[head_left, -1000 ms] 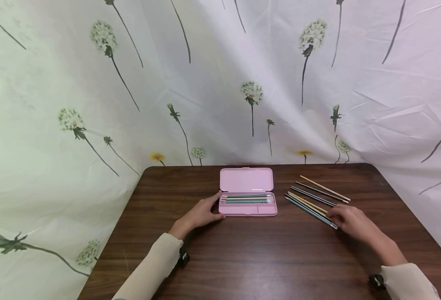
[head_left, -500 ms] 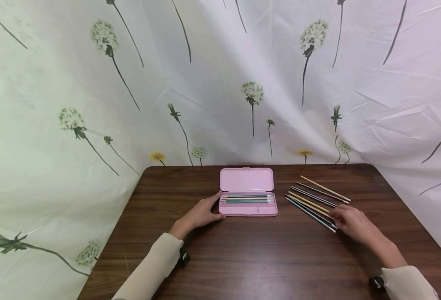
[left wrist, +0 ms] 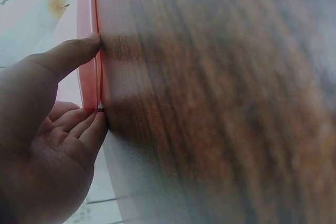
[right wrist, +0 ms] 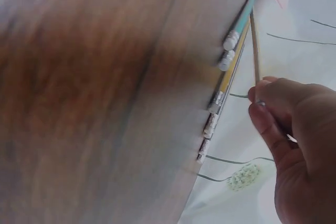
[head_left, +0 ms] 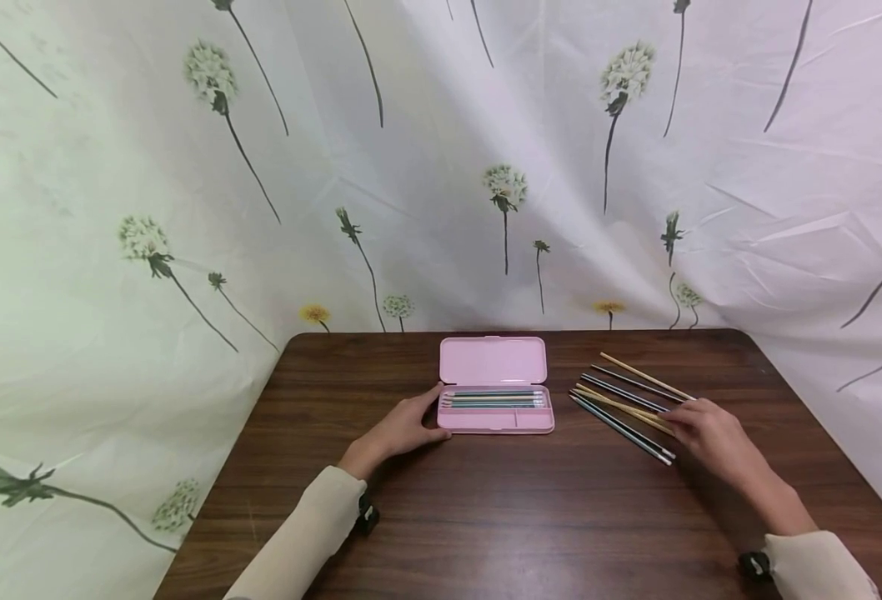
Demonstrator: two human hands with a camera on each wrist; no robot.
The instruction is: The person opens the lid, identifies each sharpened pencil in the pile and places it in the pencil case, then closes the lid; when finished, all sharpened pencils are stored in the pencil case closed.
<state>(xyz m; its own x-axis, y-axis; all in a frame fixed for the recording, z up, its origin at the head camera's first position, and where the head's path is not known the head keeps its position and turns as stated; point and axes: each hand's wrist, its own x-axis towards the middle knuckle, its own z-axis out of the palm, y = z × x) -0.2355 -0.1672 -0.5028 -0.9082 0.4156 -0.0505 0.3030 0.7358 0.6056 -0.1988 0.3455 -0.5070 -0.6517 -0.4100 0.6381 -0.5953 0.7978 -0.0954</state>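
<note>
A pink pencil case (head_left: 478, 419) lies open on the table, its lid (head_left: 493, 360) folded back and several pencils (head_left: 492, 400) in the long compartment. My left hand (head_left: 403, 427) holds the case's left end, thumb at the front edge and fingers around the far side; the left wrist view shows the thumb against the pink wall (left wrist: 90, 85). Over on the right, my right hand (head_left: 711, 437) pinches a gold pencil (right wrist: 255, 51) near its end between thumb and fingers. That end is raised above the other pencils, and its far tip overlaps a teal pencil (right wrist: 242, 22).
Loose pencils fan out on the brown wooden table (head_left: 486, 517) around the right hand: teal and dark ones (head_left: 621, 427) in front, dark ones (head_left: 624, 392) and a gold one (head_left: 643, 375) behind. A flower-printed cloth (head_left: 426, 167) hangs behind the table.
My right hand has shifted slightly back and right, away from the front teal and dark pencils, which have spread a little. It now lifts a gold pencil's end. The left hand stays put.
</note>
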